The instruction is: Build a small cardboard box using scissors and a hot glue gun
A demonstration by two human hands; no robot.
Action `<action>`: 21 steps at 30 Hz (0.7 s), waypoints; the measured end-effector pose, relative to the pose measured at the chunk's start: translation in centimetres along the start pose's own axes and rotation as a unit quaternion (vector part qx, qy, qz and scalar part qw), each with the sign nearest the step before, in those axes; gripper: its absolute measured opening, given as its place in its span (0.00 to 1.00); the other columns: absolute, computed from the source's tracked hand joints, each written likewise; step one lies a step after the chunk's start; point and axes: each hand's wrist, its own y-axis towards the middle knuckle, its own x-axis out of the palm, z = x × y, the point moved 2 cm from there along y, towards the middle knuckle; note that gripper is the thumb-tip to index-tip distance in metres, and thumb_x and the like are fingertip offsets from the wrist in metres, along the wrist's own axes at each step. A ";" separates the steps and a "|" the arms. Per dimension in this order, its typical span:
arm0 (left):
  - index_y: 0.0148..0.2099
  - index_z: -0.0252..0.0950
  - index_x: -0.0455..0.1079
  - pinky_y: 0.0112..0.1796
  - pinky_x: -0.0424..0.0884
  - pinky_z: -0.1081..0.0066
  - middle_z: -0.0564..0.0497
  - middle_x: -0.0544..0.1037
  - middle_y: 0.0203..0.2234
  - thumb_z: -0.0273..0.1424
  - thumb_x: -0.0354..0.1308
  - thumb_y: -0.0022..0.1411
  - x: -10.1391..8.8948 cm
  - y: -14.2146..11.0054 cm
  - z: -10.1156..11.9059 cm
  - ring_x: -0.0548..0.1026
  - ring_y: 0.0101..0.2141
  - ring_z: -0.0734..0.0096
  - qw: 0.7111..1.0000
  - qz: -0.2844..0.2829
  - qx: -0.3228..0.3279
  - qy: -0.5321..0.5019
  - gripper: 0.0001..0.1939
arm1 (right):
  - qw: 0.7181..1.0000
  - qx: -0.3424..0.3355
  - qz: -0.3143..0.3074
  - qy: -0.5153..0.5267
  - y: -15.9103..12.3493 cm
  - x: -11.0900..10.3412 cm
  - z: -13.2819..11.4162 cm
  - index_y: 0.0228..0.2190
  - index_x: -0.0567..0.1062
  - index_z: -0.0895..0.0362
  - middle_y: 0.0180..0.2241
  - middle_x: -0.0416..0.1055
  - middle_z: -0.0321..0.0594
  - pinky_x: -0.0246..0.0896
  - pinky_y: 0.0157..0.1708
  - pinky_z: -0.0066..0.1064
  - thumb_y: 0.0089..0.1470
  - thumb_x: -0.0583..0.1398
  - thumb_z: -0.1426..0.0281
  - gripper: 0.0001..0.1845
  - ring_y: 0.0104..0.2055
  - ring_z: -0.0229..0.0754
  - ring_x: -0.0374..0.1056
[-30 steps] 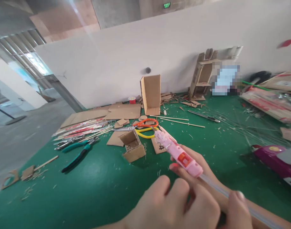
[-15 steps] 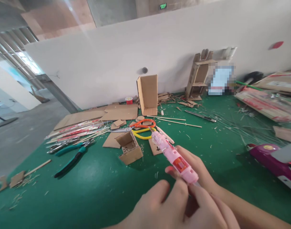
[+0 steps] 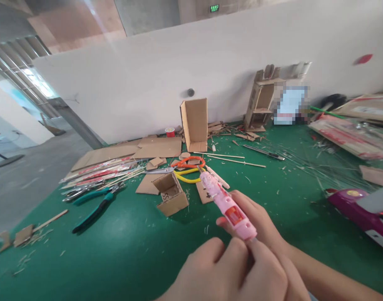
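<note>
A pink hot glue gun (image 3: pixel 226 205), its nozzle pointing up and away from me, is in my right hand (image 3: pixel 256 215), whose fingers wrap its grip from the right. My left hand (image 3: pixel 232 265) is closed at the rear end of the gun, pinching what looks like a pale glue stick there; its fingers hide most of it. Past the nozzle lie scissors with orange and yellow handles (image 3: pixel 187 180). A small open cardboard box (image 3: pixel 172 202) stands left of the gun, and a pale pinkish stick (image 3: pixel 218 177) lies just beyond it.
Teal-handled pliers (image 3: pixel 95 211) lie left on the green table, near wrapped wooden sticks (image 3: pixel 100 172). A tall cardboard box (image 3: pixel 196 125) stands by the white wall. A utility knife (image 3: pixel 263 152) and a purple object (image 3: pixel 351 211) are to the right. Cardboard scraps are scattered about.
The glue gun has tipped and shifted slightly left. My left hand has moved a little left and down with its rear end, still closed; the things on the table stay put.
</note>
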 end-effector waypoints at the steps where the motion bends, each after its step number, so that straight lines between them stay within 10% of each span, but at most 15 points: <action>1: 0.34 0.34 0.75 0.16 0.57 0.69 0.54 0.74 0.26 0.24 0.58 0.53 0.1 0.0 0.0 0.66 0.20 0.76 1.000 -0.010 -0.004 -0.003 0.06 | 1.000 0.006 0.000 0.005 0.0 -0.1 0.0 0.32 0.72 0.52 0.29 0.69 0.37 0.62 0.24 0.30 0.50 0.61 0.74 0.07 0.27 0.41 0.67; 21: 0.41 0.29 0.72 0.22 0.69 0.71 0.50 0.77 0.28 0.19 0.51 0.58 0.1 0.0 -1.1 0.72 0.24 0.72 0.998 -0.007 0.009 -0.064 0.11 | 0.999 -0.034 -0.004 -0.020 0.3 -0.5 0.6 0.34 0.68 0.50 0.28 0.63 0.34 0.56 0.27 0.31 0.52 0.62 0.70 0.07 0.28 0.41 0.60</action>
